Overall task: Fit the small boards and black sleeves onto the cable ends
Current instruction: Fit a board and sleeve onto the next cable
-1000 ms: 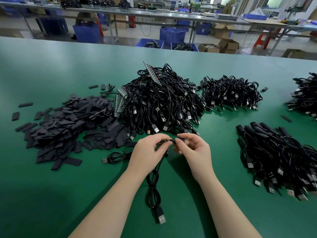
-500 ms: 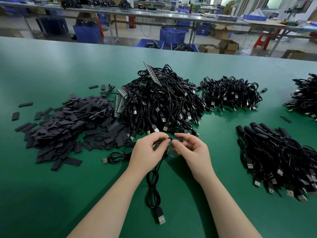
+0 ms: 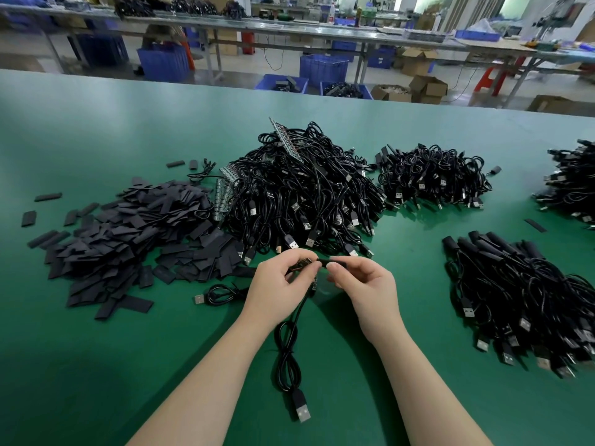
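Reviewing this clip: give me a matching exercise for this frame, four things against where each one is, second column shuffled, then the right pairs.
Things
1. small board
2. black sleeve
3. pile of loose sleeves
4. USB plug

Places
A. on the table, far left of the hands
B. pinched by the right hand
C. on the table between the forearms
D. held in the left hand

Pairs: 1-D, 2-B, 3-A, 4-C

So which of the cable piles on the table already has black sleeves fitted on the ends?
The pile at the near right, beside the right hand: thick black sleeves stick out along its far edge. The other piles show mainly bare plugs.
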Demonstrator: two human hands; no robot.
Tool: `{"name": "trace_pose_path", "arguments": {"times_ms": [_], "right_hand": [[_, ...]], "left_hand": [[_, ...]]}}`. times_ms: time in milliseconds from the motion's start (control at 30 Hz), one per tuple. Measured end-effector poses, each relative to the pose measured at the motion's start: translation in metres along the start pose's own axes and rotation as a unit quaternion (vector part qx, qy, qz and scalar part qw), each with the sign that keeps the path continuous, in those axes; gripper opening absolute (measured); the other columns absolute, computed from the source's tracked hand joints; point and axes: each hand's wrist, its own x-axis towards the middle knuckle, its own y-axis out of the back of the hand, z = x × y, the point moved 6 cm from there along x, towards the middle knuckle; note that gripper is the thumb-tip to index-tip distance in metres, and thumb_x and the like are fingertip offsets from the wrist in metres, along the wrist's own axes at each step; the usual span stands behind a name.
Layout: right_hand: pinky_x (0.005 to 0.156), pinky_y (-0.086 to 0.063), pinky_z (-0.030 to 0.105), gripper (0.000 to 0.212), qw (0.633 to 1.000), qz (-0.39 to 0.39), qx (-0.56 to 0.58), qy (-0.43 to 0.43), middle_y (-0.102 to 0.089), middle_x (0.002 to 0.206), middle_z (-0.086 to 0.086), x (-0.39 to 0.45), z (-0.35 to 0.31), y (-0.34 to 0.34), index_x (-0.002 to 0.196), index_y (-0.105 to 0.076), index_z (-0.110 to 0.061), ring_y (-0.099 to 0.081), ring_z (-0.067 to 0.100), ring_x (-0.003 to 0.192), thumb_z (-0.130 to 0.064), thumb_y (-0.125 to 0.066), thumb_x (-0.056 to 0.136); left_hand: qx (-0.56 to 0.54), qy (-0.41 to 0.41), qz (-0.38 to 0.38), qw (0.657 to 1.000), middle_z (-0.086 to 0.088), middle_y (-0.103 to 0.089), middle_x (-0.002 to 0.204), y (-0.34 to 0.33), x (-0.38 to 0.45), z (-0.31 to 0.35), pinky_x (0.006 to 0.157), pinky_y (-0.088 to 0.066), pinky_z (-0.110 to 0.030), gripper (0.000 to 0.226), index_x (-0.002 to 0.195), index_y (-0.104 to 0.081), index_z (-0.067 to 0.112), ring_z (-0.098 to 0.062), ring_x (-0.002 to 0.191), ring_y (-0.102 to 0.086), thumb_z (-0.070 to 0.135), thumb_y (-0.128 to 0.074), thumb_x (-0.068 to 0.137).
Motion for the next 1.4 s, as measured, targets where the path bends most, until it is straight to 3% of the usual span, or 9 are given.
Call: {"name": "trace_pose_path", "arguments": {"times_ms": [167,333,467,633,733,900,1100,1233,1400], "right_hand": [[0.077,-0.054,0.018,0.028,0.999,-0.031,0.023,-0.002,-0.076,0.082,-0.003,0.0,0.0,-0.001,0.094,-0.079,-0.035,-0.072,0.014,0.084,-0.01,-0.079,0.081],[0.071,-0.052,0.015,0.019,0.999,0.006,0.034,-0.001,-0.077,0.083,0.005,0.001,0.001,0.001,0.088,-0.081,-0.031,-0.072,0.011,0.08,-0.012,-0.077,0.084],[0.07,-0.051,0.014,0.02,0.999,0.026,0.045,-0.001,-0.077,0.082,0.001,0.0,0.0,0.001,0.084,-0.08,-0.031,-0.073,0.012,0.082,-0.012,-0.074,0.087],[0.069,-0.052,0.014,0.021,0.998,0.045,0.048,0.0,-0.077,0.083,-0.001,-0.002,-0.002,0.003,0.081,-0.08,-0.03,-0.074,0.011,0.08,-0.011,-0.073,0.088],[0.069,-0.051,0.013,0.018,0.998,0.056,0.037,0.003,-0.077,0.081,-0.002,-0.002,-0.002,0.003,0.08,-0.079,-0.026,-0.073,0.01,0.078,-0.01,-0.074,0.087],[0.07,-0.052,0.013,0.016,0.997,0.066,0.042,0.017,-0.077,0.081,-0.002,-0.003,-0.003,0.003,0.084,-0.077,-0.022,-0.074,0.012,0.077,-0.006,-0.073,0.087],[0.071,-0.052,0.014,0.021,0.997,0.058,0.029,0.029,-0.077,0.082,-0.001,-0.003,-0.004,0.002,0.083,-0.077,-0.026,-0.074,0.012,0.078,-0.005,-0.073,0.087],[0.072,-0.053,0.014,0.026,0.997,0.062,0.031,0.034,-0.077,0.082,-0.001,-0.004,-0.006,0.002,0.08,-0.078,-0.028,-0.074,0.012,0.08,-0.004,-0.073,0.086],[0.074,-0.053,0.015,0.029,0.997,0.06,0.021,0.037,-0.077,0.085,-0.003,-0.005,-0.007,0.003,0.081,-0.079,-0.033,-0.074,0.014,0.083,-0.005,-0.074,0.087]], "left_hand": [[-0.008,-0.001,0.01,1.0,0.017,-0.068,0.083,0.002,0.0,0.002,0.072,-0.052,-0.018,0.008,0.088,-0.064,0.052,-0.005,0.08,-0.065,0.049,-0.057,0.084],[-0.003,0.004,-0.008,1.0,0.02,-0.068,0.083,-0.001,0.0,0.002,0.067,-0.053,-0.018,0.011,0.093,-0.064,0.049,-0.003,0.075,-0.065,0.049,-0.057,0.084],[-0.009,0.032,-0.016,0.999,0.021,-0.068,0.089,-0.001,-0.001,-0.001,0.075,-0.051,-0.014,0.026,0.107,-0.057,0.052,0.0,0.085,-0.066,0.052,-0.061,0.082],[0.039,0.034,0.01,0.999,0.019,-0.063,0.098,0.004,-0.001,-0.001,0.077,-0.049,-0.015,0.028,0.101,-0.049,0.05,0.0,0.09,-0.062,0.03,-0.066,0.089],[0.093,0.013,0.024,0.995,0.023,-0.059,0.102,0.006,-0.002,0.003,0.083,-0.051,-0.022,0.018,0.101,-0.059,0.04,0.0,0.096,-0.06,0.027,-0.065,0.091],[0.187,-0.031,0.035,0.981,0.018,-0.059,0.113,0.006,-0.004,0.011,0.085,-0.04,-0.007,0.027,0.118,-0.068,0.031,0.005,0.107,-0.052,0.029,-0.066,0.092],[0.132,0.008,0.024,0.991,0.025,-0.06,0.102,0.004,-0.005,0.009,0.085,-0.045,-0.007,0.033,0.12,-0.067,0.034,0.005,0.097,-0.058,0.029,-0.071,0.088],[0.13,-0.02,0.027,0.991,0.023,-0.063,0.102,0.004,-0.004,0.014,0.09,-0.046,-0.013,0.026,0.112,-0.073,0.026,0.004,0.102,-0.059,0.024,-0.072,0.087],[0.14,-0.035,0.022,0.989,0.028,-0.06,0.1,0.005,-0.003,0.015,0.092,-0.04,-0.005,0.024,0.111,-0.073,0.026,0.007,0.105,-0.056,0.022,-0.072,0.087]]}}
